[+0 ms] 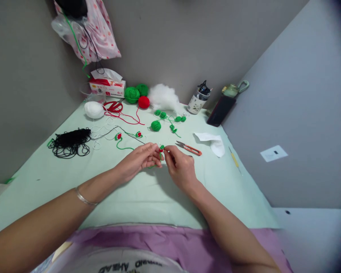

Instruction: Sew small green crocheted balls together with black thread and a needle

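Observation:
My left hand (140,157) pinches a small red and green crochet piece (161,149) between thumb and fingertips, its lower fingers loosely curled. Close on its right, my right hand (180,165) is closed, thumb and forefinger pressed together at the edge of the piece. Whatever those fingers grip is too small to make out. A green yarn tail hangs below the piece. Just beyond my left hand, two similar red and green crochet pieces (118,136) lie on the table, and a black strand stretches toward my fingers. Orange-handled thread snips (189,148) rest beyond my right hand.
A black yarn bundle (71,142) and white yarn ball (94,110) lie left. Behind are a tissue box (109,88), green yarn balls (132,94), a red ball (143,102), white stuffing (164,98) and a jar (197,103). A yellow-handled crochet hook (234,158) lies right.

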A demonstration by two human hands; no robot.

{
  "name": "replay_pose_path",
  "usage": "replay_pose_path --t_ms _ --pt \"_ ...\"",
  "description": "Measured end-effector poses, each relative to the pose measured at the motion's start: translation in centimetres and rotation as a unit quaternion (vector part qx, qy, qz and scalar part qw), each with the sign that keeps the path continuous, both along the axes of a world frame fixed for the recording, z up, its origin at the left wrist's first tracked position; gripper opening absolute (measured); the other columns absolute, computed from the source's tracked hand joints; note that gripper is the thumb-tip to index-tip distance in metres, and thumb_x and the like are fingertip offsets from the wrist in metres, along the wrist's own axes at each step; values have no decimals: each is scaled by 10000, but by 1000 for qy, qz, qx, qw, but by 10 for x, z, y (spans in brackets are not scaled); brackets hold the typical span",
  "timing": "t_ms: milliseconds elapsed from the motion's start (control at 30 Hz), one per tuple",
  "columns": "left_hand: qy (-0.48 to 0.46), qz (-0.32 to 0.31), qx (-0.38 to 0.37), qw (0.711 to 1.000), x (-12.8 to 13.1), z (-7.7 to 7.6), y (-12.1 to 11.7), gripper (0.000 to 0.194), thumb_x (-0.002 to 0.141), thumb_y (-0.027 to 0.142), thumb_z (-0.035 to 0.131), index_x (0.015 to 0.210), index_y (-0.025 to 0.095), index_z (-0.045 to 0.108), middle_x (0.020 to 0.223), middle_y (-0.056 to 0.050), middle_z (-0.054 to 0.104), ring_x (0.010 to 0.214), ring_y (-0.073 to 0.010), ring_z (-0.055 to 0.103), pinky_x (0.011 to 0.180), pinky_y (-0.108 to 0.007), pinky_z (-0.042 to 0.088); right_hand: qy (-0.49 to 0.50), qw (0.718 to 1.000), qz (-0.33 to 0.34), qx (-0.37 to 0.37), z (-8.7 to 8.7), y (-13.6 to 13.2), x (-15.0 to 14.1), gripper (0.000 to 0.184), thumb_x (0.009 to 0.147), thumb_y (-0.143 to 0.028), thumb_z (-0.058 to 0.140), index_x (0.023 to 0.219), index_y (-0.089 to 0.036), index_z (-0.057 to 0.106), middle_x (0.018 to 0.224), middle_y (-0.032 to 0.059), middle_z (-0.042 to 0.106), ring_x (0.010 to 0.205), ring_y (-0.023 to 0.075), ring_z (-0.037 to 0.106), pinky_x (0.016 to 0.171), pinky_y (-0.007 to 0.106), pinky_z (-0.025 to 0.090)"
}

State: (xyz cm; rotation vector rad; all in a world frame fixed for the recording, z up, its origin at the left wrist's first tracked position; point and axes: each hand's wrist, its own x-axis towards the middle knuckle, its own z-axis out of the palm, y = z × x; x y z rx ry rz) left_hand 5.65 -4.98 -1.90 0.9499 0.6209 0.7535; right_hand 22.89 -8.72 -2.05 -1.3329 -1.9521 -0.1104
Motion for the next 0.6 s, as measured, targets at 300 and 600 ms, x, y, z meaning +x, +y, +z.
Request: replay_pose_path --t_ms 300,600 --pt "-37 -10 -64 997 -4 -3 5 145 829 218 754 865 161 625 754 34 583 668 -69 589 736 -203 554 116 988 55 -88 10 2 3 140 962 -202 562 890 -202 682 761 18 620 653 128 540 637 248 411" --pt "-2 23 -14 1000 -3 0 2 163 845 255 725 905 188 589 809 28 640 757 -102 651 790 -244 525 364 869 115 -314 10 9 6 162 896 -343 637 888 -187 678 803 18 660 672 142 631 662 277 513"
